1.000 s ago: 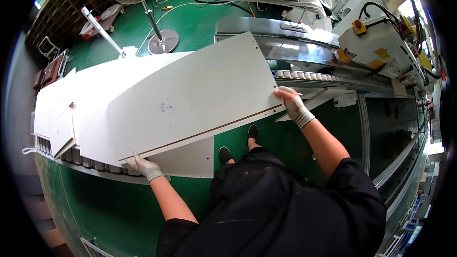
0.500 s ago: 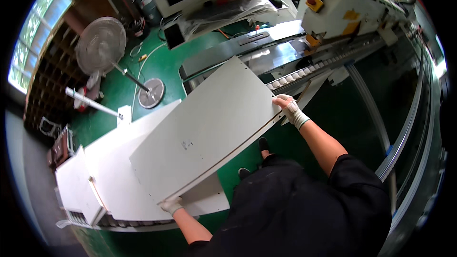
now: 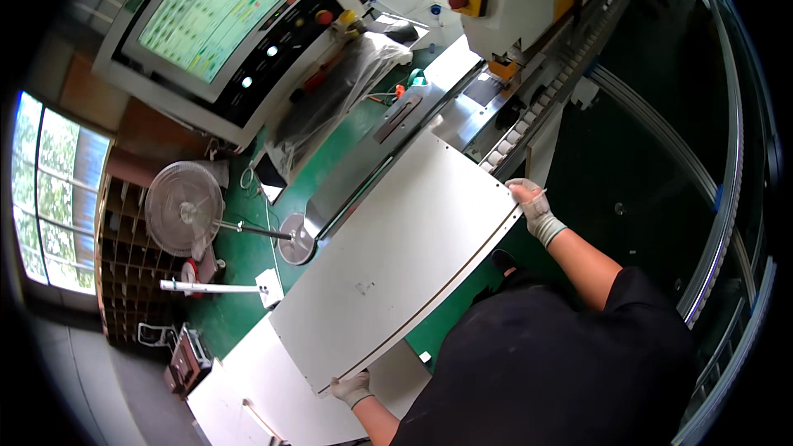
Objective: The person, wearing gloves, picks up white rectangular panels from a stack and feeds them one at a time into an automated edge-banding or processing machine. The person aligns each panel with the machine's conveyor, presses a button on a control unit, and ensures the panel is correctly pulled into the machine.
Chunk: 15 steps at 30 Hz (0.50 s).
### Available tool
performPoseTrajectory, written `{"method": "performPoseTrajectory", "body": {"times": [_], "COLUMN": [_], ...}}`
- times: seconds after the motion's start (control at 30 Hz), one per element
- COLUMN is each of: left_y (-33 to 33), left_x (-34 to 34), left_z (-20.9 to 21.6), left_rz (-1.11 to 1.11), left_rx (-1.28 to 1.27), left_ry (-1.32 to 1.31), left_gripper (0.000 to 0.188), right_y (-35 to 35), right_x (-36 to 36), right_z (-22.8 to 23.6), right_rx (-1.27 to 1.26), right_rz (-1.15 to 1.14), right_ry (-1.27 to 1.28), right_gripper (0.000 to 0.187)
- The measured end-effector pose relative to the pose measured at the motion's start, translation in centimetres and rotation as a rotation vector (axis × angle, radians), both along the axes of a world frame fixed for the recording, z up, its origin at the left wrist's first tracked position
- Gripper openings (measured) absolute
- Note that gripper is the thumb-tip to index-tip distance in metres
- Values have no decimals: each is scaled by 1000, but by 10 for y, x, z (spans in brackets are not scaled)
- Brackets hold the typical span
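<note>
A long white panel [image 3: 396, 256] with small drilled holes near its ends and a groove along its near edge spans the space between my hands. My left hand [image 3: 353, 388], in a pale glove with bare fingertips, is closed on the panel's near left corner. At the right end, my right hand [image 3: 535, 208], gloved the same way, grips the near corner with the thumb on top. The panel's far right corner lies over or beside the machine's metal rail [image 3: 388, 149]; I cannot tell if they touch. Fingers under the panel are hidden.
More white boards [image 3: 306, 413] lie at lower left. A roller conveyor [image 3: 529, 124] runs to the white machine [image 3: 512, 0]. Beyond stand a control screen [image 3: 215, 16] and a pedestal fan [image 3: 183, 208]. A curved metal rail [image 3: 727, 198] bounds the right side.
My view has swung, bringing the control screen further into sight. Both hands still hold the panel, whose right end now lies closer along the machine's rail and roller conveyor.
</note>
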<state>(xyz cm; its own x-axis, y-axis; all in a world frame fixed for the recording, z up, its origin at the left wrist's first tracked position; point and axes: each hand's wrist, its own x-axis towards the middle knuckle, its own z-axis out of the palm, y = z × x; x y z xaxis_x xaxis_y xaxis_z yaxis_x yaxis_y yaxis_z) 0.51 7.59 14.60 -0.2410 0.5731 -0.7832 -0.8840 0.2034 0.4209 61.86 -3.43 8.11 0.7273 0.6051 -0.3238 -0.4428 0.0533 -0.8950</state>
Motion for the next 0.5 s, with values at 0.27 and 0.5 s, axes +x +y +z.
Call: {"method": "performPoseTrajectory", "body": {"times": [0.27, 0.5], "left_y": [20, -12], "left_x": [137, 218], "left_z": [17, 24], "left_rz": [-218, -537], "left_rx": [-23, 71], "left_ry": [-115, -99], "left_gripper": [65, 62], "right_y": [8, 26], "right_x": [15, 93], "right_z": [-5, -18], "right_rx": [10, 179], "right_rz": [-195, -488], "right_ry": [402, 409], "right_gripper": [45, 41]}}
